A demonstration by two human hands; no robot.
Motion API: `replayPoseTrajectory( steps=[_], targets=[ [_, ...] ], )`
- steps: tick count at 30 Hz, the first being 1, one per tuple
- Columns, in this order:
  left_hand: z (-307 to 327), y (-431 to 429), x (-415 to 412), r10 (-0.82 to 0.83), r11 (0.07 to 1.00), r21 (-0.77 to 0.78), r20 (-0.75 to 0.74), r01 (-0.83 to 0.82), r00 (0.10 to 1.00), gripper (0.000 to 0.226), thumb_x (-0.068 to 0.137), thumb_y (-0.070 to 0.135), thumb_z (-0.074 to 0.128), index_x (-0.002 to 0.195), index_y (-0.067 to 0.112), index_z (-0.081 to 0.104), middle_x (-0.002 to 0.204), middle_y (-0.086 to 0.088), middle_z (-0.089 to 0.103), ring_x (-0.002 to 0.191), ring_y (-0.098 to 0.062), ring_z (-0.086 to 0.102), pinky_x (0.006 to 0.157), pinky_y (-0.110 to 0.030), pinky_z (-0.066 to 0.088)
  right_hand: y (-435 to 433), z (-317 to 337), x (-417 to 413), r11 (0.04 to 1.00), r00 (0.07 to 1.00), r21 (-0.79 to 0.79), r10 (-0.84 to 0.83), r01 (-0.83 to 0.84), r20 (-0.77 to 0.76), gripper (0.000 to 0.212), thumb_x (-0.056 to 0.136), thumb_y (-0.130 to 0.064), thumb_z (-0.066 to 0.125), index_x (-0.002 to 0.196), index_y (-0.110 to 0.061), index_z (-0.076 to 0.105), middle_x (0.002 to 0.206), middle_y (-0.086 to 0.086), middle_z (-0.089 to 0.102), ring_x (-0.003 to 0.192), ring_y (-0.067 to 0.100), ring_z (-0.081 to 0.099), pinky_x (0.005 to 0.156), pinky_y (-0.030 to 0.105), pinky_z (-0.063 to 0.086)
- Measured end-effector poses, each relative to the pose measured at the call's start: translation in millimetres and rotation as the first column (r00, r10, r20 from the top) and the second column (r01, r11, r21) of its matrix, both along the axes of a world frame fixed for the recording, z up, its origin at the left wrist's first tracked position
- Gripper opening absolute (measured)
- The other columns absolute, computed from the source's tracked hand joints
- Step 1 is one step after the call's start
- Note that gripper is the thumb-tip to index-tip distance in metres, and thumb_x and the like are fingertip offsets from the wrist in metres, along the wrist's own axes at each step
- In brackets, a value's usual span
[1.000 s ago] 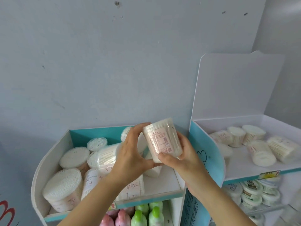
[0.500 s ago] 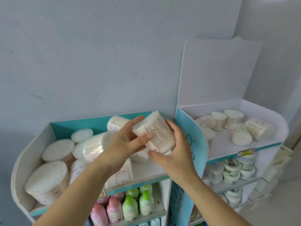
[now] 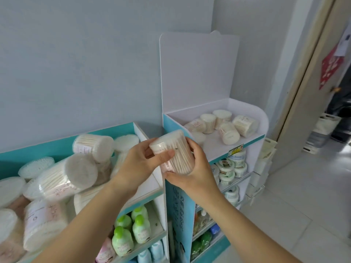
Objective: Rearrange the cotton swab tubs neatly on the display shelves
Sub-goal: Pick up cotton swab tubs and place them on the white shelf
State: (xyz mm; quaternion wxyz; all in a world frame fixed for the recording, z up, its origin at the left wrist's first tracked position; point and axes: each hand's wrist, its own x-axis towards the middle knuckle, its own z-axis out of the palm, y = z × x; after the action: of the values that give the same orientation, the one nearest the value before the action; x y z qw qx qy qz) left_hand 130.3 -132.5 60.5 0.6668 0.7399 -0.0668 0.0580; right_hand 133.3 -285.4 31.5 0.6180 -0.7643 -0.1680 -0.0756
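Swab tub between both hands

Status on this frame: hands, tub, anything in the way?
Hands: left hand and right hand both grip one swab tub, tilted, over the divide between units. On right top shelf: loose tubs at back, front bare. Nothing blocking.

Pale wall, tiled floor, doorway

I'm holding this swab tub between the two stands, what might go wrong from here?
The held tub is tilted in the left hand and right hand, above where the stands meet; a loose grip may drop it. The piled tubs on the left shelf lie heaped on their sides; a nudge might roll one off.
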Motion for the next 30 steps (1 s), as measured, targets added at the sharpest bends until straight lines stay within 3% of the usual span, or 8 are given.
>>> replayPoseTrajectory(
  steps=[8, 12, 18, 24, 27, 30],
  targets=[
    [-17.7, -41.6, 8.5, -0.136, 0.991, 0.011, -0.026, 0.137, 0.99, 0.04, 0.071, 0.031, 0.079, 0.106, 0.016, 0.067, 0.099, -0.005, 0.073, 0.094, -0.02, 0.069, 0.094, -0.042, 0.05, -39.4, -19.5, -5.9, 0.989, 0.988, -0.047, -0.141, 0.138, -0.07, 0.089, 0.053, -0.035, 0.08, 0.131, -0.043, 0.037, 0.121, -0.01, 0.051, 0.107, 0.008, 0.055, 0.082, 0.029, 0.056],
    [-22.6, -55.1, 13.5, -0.164, 0.985, 0.043, -0.046, 0.166, 0.985, 0.05, 0.066, 0.044, 0.075, 0.107, 0.017, 0.068, 0.1, -0.005, 0.073, 0.095, -0.021, 0.069, 0.094, -0.043, 0.05, -57.8, -23.1, -3.0, 0.988, 0.985, -0.063, -0.145, 0.14, -0.089, 0.085, 0.054, -0.032, 0.082, 0.126, -0.049, 0.038, 0.118, -0.011, 0.052, 0.104, 0.007, 0.056, 0.077, 0.029, 0.057],
    [-23.9, -91.9, 21.0, -0.123, 0.987, 0.096, -0.074, 0.13, 0.99, 0.052, 0.065, 0.048, 0.076, 0.107, 0.018, 0.068, 0.099, -0.003, 0.073, 0.095, -0.018, 0.068, 0.088, -0.036, 0.051, -96.6, -21.0, 4.7, 0.996, 0.988, -0.001, -0.089, 0.089, -0.13, 0.076, 0.062, -0.016, 0.083, 0.118, -0.046, 0.042, 0.108, -0.014, 0.056, 0.09, -0.004, 0.058, 0.064, 0.013, 0.05],
    [-21.0, -167.6, 30.1, -0.018, 0.99, 0.135, -0.106, 0.032, 0.994, 0.036, 0.075, 0.033, 0.076, 0.106, 0.017, 0.067, 0.096, 0.001, 0.074, 0.092, -0.014, 0.069, 0.083, -0.026, 0.054, -168.0, -25.6, 24.2, 0.995, 0.979, 0.092, -0.008, 0.028, -0.201, 0.075, 0.065, -0.004, 0.081, 0.12, -0.04, 0.044, 0.104, -0.016, 0.059, 0.08, -0.018, 0.056, 0.058, 0.008, 0.048],
    [-27.1, -207.0, 36.7, 0.032, 0.986, 0.165, -0.105, -0.014, 0.994, 0.034, 0.075, 0.033, 0.077, 0.103, 0.017, 0.067, 0.095, 0.001, 0.074, 0.089, -0.013, 0.069, 0.084, -0.031, 0.054, -205.2, -33.8, 35.9, 0.997, 0.975, 0.079, 0.017, 0.0, -0.22, 0.083, 0.062, -0.012, 0.083, 0.128, -0.04, 0.041, 0.111, -0.017, 0.058, 0.088, -0.014, 0.058, 0.065, 0.013, 0.051],
    [-38.8, -236.7, 40.9, 0.084, 0.983, 0.17, -0.099, -0.066, 0.992, 0.035, 0.074, 0.033, 0.078, 0.104, 0.018, 0.067, 0.095, 0.002, 0.073, 0.09, -0.013, 0.068, 0.086, -0.034, 0.054, -233.5, -45.4, 48.7, 0.999, 0.969, 0.037, 0.035, -0.027, -0.245, 0.094, 0.054, -0.024, 0.085, 0.134, -0.039, 0.039, 0.123, -0.013, 0.056, 0.107, 0.003, 0.057, 0.089, 0.032, 0.053]
  ],
)
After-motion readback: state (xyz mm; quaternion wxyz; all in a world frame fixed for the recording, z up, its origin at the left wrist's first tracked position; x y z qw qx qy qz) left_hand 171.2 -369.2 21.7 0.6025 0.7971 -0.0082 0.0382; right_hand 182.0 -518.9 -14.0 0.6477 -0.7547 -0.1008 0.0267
